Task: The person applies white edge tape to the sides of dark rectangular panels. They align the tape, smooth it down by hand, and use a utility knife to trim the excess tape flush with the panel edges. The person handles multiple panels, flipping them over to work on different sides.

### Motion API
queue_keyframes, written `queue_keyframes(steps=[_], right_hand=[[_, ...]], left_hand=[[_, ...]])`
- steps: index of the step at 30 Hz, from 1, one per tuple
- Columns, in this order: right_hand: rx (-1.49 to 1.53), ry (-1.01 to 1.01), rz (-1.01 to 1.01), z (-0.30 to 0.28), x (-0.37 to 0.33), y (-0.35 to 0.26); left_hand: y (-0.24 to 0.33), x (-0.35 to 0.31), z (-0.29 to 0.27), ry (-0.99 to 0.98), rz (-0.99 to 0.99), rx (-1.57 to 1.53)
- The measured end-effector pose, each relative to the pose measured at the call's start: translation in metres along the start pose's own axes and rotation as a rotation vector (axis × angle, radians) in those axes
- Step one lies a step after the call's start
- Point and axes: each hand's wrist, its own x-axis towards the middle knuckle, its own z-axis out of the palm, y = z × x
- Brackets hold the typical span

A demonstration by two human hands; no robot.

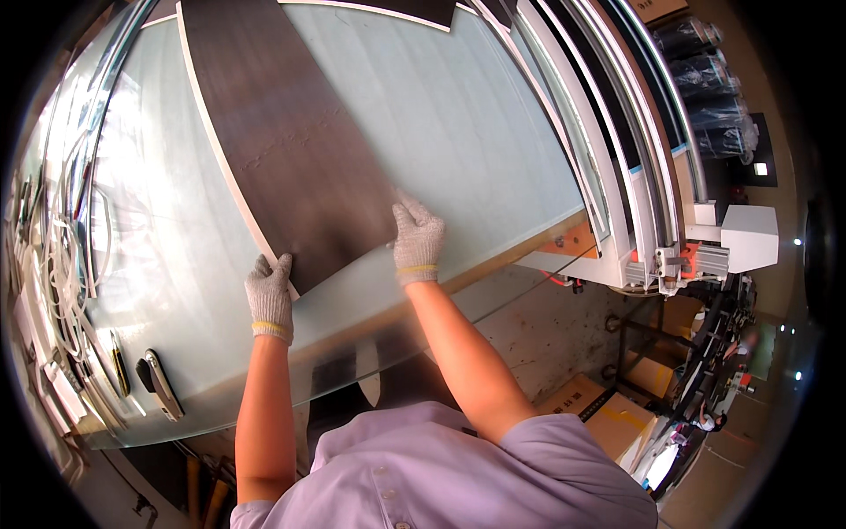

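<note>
A long dark brown sheet [282,132] with a pale edge strip down its left side lies over the glass-topped table [458,132]. Its near end is lifted a little between my hands. My left hand [270,298], in a knitted grey glove with a yellow band, pinches the near left corner, thumb and fingers closed on it. On the near right corner, my right hand [418,234], gloved alike, also grips the sheet. Its fingertips are partly blurred and hidden by the edge.
A utility knife [160,384] and a slim cutter [120,363] lie at the table's near left, beside loose pale strips [66,291]. Metal rails [648,159] with a white machine head [749,238] run along the right. Cardboard boxes [608,414] stand below at right.
</note>
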Motion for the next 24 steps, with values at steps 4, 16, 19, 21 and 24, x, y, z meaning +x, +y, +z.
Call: queue_keyframes(steps=[4,16,19,21,24], right_hand=[[-0.058,-0.004,-0.103,-0.001,0.01,0.022],[0.121,-0.003,0.019,-0.005,-0.002,-0.003],[0.355,0.014,0.161,-0.002,-0.01,-0.006],[0.518,-0.103,0.366,-0.006,-0.029,-0.005],[0.324,-0.381,0.549,-0.002,-0.067,-0.001]], left_hand=[[-0.001,0.002,-0.001,0.003,0.01,0.06],[0.001,0.002,-0.004,-0.042,0.001,-0.026],[-0.003,0.006,-0.007,-0.089,-0.043,-0.124],[-0.006,0.008,-0.004,-0.108,-0.062,-0.17],[-0.007,0.002,0.016,-0.077,-0.05,-0.101]])
